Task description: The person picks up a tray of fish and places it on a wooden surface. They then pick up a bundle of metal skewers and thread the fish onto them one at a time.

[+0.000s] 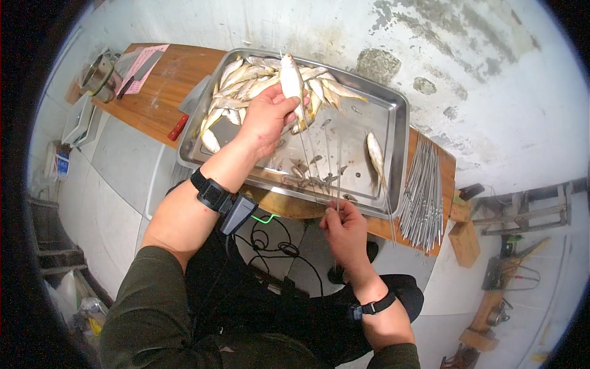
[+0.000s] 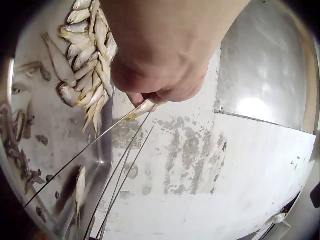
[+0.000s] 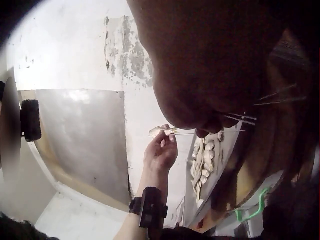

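My left hand (image 1: 267, 120) grips a small silvery-yellow fish (image 1: 292, 80) upright over the metal tray (image 1: 401, 111). A thin metal skewer (image 2: 80, 159) runs out from the fish's tail end in the left wrist view. Below the tray's front edge, my right hand (image 1: 346, 237) pinches thin metal skewers (image 1: 338, 181) that point up over the tray. Behind the held fish lies a pile of similar fish (image 1: 236, 89). Another fish (image 1: 375, 157), on a skewer whose end sticks out past the rim, lies at the tray's right side.
Bundled metal skewers (image 1: 423, 190) lie right of the tray on the wooden table (image 1: 184, 67). A red-handled blade (image 1: 178, 127) is at the left, with a black-handled knife (image 1: 140, 75) and a metal pot (image 1: 101, 79) beyond. Dark scraps (image 1: 301, 175) litter the tray. A stained wall (image 1: 430, 61) rises behind.
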Motion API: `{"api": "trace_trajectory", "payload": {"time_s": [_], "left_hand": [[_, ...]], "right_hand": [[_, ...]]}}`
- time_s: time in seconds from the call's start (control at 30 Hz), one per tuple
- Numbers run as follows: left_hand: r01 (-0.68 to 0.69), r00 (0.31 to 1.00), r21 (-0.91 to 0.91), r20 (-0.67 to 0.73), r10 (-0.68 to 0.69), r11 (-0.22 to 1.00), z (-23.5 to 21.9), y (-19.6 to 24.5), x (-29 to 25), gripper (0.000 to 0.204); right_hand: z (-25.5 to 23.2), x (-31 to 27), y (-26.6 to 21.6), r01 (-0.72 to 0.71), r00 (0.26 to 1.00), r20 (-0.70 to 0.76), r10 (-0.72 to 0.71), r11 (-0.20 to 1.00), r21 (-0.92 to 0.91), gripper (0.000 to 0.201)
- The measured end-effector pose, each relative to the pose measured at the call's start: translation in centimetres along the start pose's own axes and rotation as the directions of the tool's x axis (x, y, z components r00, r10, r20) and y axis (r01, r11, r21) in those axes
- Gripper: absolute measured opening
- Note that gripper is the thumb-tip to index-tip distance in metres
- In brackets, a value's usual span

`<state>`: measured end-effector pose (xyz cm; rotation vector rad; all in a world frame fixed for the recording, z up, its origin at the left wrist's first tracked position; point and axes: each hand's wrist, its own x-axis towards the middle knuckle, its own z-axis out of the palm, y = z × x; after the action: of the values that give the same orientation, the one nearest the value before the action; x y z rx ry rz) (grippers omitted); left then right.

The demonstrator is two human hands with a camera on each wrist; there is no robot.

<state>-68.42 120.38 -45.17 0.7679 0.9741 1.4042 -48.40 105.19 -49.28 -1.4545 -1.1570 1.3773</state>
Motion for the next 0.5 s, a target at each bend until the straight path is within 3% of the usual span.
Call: {"api": "trace_trajectory", "payload": {"time_s": [0.37, 0.5], "left_hand": [[0.009, 1.000, -0.052, -0.029, -0.010, 0.999, -0.09, -0.26, 0.40, 0.024], [0.002, 1.000, -0.055, 0.004, -0.002, 0.998, -0.48, -0.48, 0.65, 0.023]], "right_hand": [[-0.16, -0.38, -0.31, -0.061, 0.998, -0.021, 0.059, 0.995, -0.083, 0.019], [-0.15, -0.32, -0.06, -0.043, 0.999, 0.017, 0.044, 0.998, -0.047, 0.012]]}}
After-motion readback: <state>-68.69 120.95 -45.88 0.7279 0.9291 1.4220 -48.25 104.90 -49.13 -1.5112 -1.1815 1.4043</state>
